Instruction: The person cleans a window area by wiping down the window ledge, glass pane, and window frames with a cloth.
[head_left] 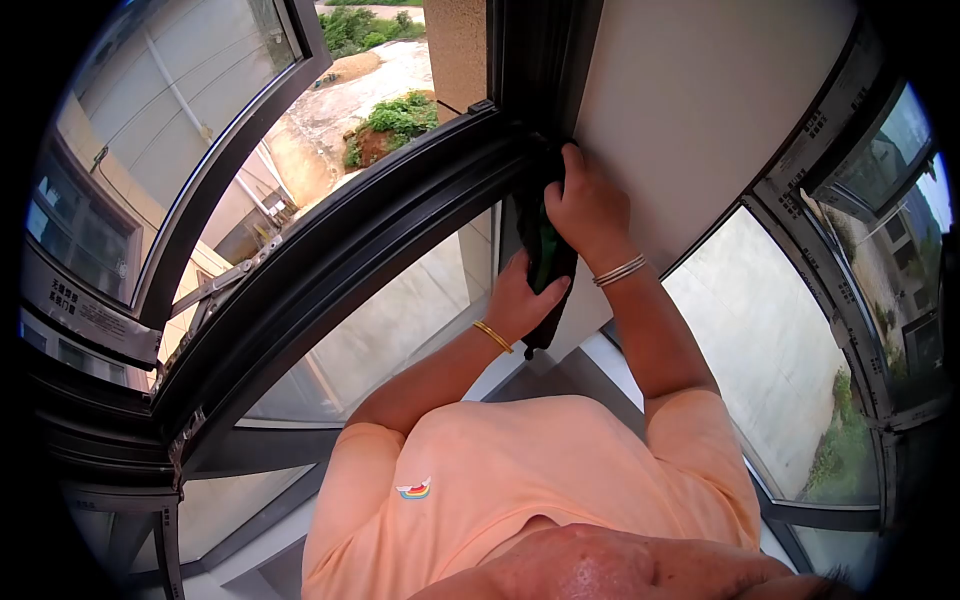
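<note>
My left hand (522,298), below a yellow bracelet's band, grips a limp dark cloth (543,250) with a green patch, its thumb lying across the front. Higher up, my right hand (590,205) is closed at the cloth's upper part, beside the corner where the black window frame (390,205) meets the white wall (690,100). Most of the right fingers are hidden behind the hand. The cloth's lower end hangs below my left hand.
An open window sash (215,170) swings outward at the left, held by a metal stay (225,275). Another window with taped frame (830,290) stands at the right. Bushes (400,115) and pale ground show outside.
</note>
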